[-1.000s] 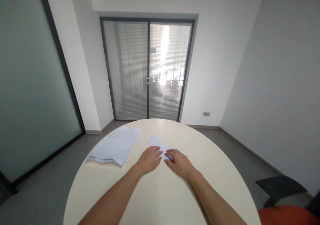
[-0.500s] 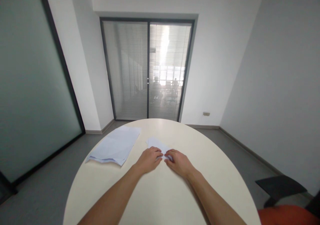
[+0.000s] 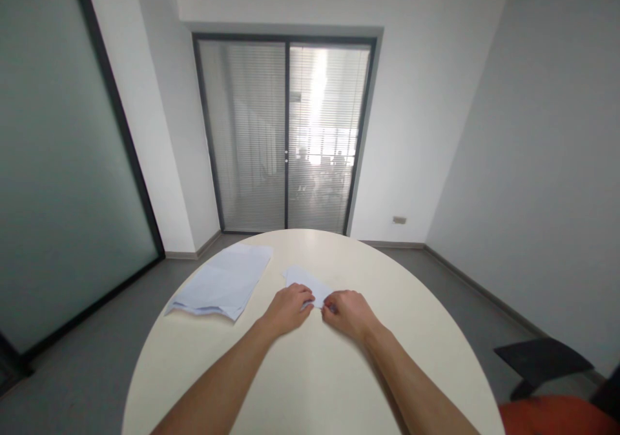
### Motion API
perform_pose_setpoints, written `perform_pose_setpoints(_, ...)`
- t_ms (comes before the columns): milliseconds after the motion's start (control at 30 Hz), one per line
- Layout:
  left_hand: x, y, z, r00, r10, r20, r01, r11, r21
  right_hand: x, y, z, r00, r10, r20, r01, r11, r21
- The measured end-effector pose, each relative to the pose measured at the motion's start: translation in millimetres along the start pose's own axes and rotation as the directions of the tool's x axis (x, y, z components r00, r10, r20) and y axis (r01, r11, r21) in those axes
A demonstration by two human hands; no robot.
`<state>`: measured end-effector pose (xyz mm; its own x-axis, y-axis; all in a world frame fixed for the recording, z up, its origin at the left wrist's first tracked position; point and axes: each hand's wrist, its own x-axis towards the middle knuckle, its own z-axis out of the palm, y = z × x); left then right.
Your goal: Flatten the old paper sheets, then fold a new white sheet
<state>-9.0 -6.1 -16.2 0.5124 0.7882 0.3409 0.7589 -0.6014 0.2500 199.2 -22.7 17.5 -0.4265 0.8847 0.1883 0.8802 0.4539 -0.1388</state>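
A small folded piece of white paper lies on the pale round table, its far part showing beyond my fingers. My left hand grips its near left edge, with the fingers curled over it and the thumb below. On the right side, my right hand pinches the paper's near right corner between thumb and fingers. The two hands are a small gap apart. The folds under the fingers are partly hidden.
Several loose white sheets lie at the table's left, their near edges slightly curled. A chair with a black armrest and orange seat stands at the lower right. Beyond the table is a glazed door with blinds.
My right hand has shifted slightly right, and its fingers have drawn closer together into a pinch. More of the paper shows between the hands. My left hand stays in place.
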Motion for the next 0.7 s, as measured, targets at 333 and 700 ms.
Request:
perform_pose_setpoints(333, 0, 1, 0, 0.999, 0.032, -0.023, -0.032, 0.999, -0.012, 3, 10, 3, 0.999, -0.054, 0.002, 0.054, 0.998, 0.03)
perform_pose_setpoints(700, 1, 1, 1, 0.998, 0.065, -0.019, -0.065, 0.998, -0.018, -1, 23, 6, 0.997, -0.079, -0.018, 0.081, 0.974, 0.211)
